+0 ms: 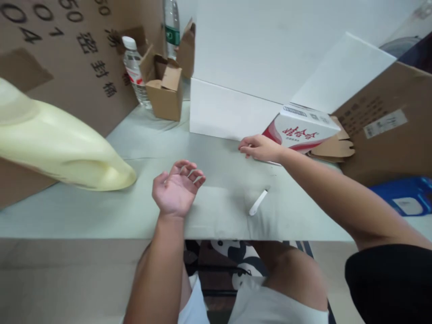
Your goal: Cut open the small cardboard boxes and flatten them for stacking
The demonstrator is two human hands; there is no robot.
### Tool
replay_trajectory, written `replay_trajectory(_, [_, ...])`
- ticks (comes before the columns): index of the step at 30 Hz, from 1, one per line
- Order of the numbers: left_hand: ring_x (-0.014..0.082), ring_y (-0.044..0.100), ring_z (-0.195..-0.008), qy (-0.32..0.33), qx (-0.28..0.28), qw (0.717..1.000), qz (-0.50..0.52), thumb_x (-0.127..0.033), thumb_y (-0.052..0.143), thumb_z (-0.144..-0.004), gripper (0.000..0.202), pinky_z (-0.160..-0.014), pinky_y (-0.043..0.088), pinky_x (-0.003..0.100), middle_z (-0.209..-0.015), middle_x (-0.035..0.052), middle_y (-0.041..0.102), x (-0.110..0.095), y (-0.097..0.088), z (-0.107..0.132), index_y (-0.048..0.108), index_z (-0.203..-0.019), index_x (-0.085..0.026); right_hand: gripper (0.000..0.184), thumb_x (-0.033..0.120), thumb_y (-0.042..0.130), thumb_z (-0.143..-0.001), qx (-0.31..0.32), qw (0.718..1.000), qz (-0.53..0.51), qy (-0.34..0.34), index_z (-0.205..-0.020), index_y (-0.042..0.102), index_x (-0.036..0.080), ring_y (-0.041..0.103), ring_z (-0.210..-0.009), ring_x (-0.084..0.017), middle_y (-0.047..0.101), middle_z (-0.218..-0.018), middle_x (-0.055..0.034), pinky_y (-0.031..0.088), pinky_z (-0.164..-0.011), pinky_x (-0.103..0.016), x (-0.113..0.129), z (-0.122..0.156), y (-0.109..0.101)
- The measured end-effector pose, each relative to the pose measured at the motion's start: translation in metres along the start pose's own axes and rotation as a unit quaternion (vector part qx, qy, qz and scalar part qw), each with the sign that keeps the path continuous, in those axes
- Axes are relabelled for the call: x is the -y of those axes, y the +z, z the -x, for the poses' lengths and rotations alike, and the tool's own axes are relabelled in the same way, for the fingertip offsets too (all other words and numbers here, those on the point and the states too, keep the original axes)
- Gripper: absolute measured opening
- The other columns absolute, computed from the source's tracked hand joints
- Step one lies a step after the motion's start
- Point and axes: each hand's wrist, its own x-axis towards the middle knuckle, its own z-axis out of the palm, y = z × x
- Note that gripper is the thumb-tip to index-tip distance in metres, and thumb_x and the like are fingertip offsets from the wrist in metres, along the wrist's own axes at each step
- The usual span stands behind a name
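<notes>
Left fingers (196,174) half-curled, palm (177,193) bare

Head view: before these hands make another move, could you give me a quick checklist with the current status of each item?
1. Left hand free: ok, palm up, nothing in it.
2. Right hand free: cannot tell; its fingers are curled, though no held thing shows.
3. White tool apart from both hands: ok, lying on the table.
4. Tool's dark tip covered: cannot tell, too small to make out.
5. Right hand clear of the red-and-white box: cannot tell; they overlap in this view.
6. Small cardboard box closed: not ok, flaps open.
</notes>
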Motion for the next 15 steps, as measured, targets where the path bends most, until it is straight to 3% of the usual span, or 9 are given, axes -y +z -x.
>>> replay_trajectory(4, [0.0217, 0.071, -0.083, 0.002, 0.017, 1.000, 0.010, -0.056, 0.074, -0.073, 0.040, -0.079, 0.061, 0.037, -0.093, 0.0057, 0.073, -0.017, -0.006, 0.001, 0.072, -0.094, -0.022, 0.025, 0.017, 0.057, -0.094, -0.042, 0.994, 0.046, -0.093, -0.114, 0.074, 0.017, 0.074, -0.102, -0.022, 0.077, -0.119, -0.0105, 0.053, -0.102, -0.037, 0.073, -0.059, 0.031])
replay_trajectory(8, [0.0214, 0.070, -0.085, -0.007, 0.032, 0.999, 0.020, -0.058, 0.073, -0.074, 0.041, -0.082, 0.059, 0.037, -0.094, 0.0045, 0.071, -0.023, -0.007, 0.001, 0.071, -0.095, -0.023, 0.046, 0.015, 0.060, -0.094, -0.097, 0.972, 0.130, -0.168, -0.139, 0.065, 0.022, 0.064, -0.130, -0.025, 0.051, -0.163, -0.0084, 0.046, -0.118, -0.039, 0.138, -0.129, 0.050])
replay_trajectory(11, [0.0219, 0.069, -0.085, -0.017, 0.036, 0.999, 0.034, -0.058, 0.074, -0.074, 0.041, -0.083, 0.057, 0.038, -0.094, 0.0050, 0.070, -0.023, -0.007, 0.000, 0.072, -0.094, -0.022, 0.071, 0.016, 0.063, -0.093, -0.124, 0.973, 0.147, -0.130, -0.161, 0.043, 0.023, 0.059, -0.138, -0.031, 0.030, -0.175, -0.0131, 0.046, -0.120, -0.047, 0.174, -0.176, 0.058])
replay_trajectory(15, [0.0215, 0.069, -0.084, -0.017, 0.049, 0.997, 0.050, -0.058, 0.076, -0.073, 0.041, -0.085, 0.056, 0.039, -0.093, 0.0049, 0.070, -0.027, -0.010, 0.000, 0.074, -0.093, -0.022, 0.081, 0.015, 0.064, -0.092, -0.129, 0.980, 0.151, -0.031, -0.165, 0.035, 0.033, 0.062, -0.137, -0.035, 0.029, -0.173, -0.0143, 0.046, -0.118, -0.051, 0.194, -0.213, 0.062])
